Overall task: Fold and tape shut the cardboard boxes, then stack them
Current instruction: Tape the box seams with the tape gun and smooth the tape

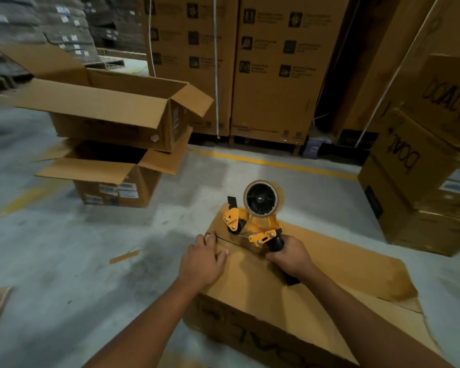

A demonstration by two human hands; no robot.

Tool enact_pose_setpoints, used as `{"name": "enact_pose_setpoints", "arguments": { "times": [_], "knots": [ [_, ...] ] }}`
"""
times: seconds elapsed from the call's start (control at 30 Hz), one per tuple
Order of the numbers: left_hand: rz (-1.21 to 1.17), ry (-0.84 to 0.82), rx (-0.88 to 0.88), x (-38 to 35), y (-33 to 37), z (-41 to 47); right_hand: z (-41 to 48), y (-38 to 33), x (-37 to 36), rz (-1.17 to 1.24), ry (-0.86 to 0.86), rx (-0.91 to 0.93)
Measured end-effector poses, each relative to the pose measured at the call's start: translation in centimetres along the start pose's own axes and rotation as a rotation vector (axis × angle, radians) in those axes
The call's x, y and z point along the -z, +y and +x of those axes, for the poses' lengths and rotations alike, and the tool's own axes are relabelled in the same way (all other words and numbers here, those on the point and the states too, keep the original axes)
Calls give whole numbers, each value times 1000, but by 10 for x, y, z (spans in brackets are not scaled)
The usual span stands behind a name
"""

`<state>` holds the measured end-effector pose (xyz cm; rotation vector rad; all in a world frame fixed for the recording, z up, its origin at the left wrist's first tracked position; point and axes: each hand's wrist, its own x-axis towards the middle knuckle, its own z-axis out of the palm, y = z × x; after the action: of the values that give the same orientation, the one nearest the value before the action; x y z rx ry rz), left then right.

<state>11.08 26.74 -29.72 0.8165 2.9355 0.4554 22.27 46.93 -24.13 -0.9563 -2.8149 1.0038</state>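
Both forearms reach forward and down from the bottom of my view, converging on one cardboard box (250,285) that lies on the concrete floor (64,261) right in front of the person. The left hand (203,258) lies palm down on the near top flap by the box's far left corner, fingers stretched out and thumb spread, pressing and not gripping. The right hand (290,254) is curled tight around the black handle of a yellow tape dispenser (252,221), wrist bent. The dispenser's front end sits on the seam between the flaps, just beside the left fingertips. Its roll of clear tape (263,199) stands upright above. On the box's right side a long flap (369,272) lies spread outward, and a dark gap shows behind the right wrist. Handwritten letters run along the box's near side.

My count is two hands, one dispenser, one roll and one box under them. To the left are two open boxes, the upper open box (109,112) resting on the lower open box (109,184), all flaps out. On the right is a stack of closed boxes (422,187) marked "DOAT"; I cannot tell how many. Tall printed cartons (276,75) stand behind a yellow floor line (276,163). One cardboard strip (124,256) lies on the floor left of the hands.
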Motion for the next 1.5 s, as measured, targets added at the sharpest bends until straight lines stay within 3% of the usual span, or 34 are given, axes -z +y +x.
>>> {"name": "enact_pose_setpoints", "arguments": {
  "times": [0.2,0.3,0.37,0.43,0.53,0.57,0.63,0.8,1.03,1.27,1.5],
  "knots": [
    [54,-10,143,-12,14,13,17,5,-11,12,7,45],
    [8,219,-35,-8,14,10,20,-7,-8,40,-1,97],
    [-250,377,-143,-9,16,12,22,-15,-6,77,-6,139],
    [-721,381,42,-4,20,16,25,-20,-5,135,-16,171],
    [-1612,114,588,24,17,30,27,-27,-3,192,-30,189],
    [-1803,-2,666,35,14,34,28,-29,-2,199,-32,197],
    [-1957,-149,687,52,6,38,28,-33,0,196,-35,208],
    [-1922,-269,553,63,-13,45,27,-42,6,181,-49,221],
    [-1710,-390,526,65,-32,49,28,-50,4,179,-34,238],
    [-1508,-269,465,71,-44,74,34,-47,-2,141,-11,281],
    [-1264,-259,392,54,-67,91,37,-41,-18,55,-64,308]
  ]
}}
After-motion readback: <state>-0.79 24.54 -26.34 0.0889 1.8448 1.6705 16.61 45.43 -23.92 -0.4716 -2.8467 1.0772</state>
